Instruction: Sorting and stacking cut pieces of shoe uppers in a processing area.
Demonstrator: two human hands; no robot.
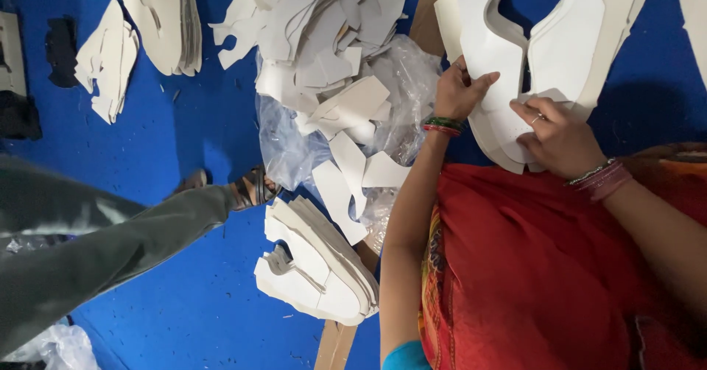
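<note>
My left hand (460,90) grips the inner edge of a stack of white curved cut-out sheets (490,46) that rests over my red-clothed lap (530,267). Green and red bangles circle that wrist. My right hand (557,138) pinches the near edge of the same stack, thumb on top, with a ring on one finger and bangles at the wrist. The stack fans out toward the top of the view.
A heap of loose white cut pieces lies on crumpled clear plastic (294,149) over a blue floor cover (199,120). Another neat pile of shaped pieces (317,267) sits near my left elbow. Smaller piles (162,16) lie far left. Another person's grey-trousered leg (110,245) and sandalled foot (254,187) reach in from the left.
</note>
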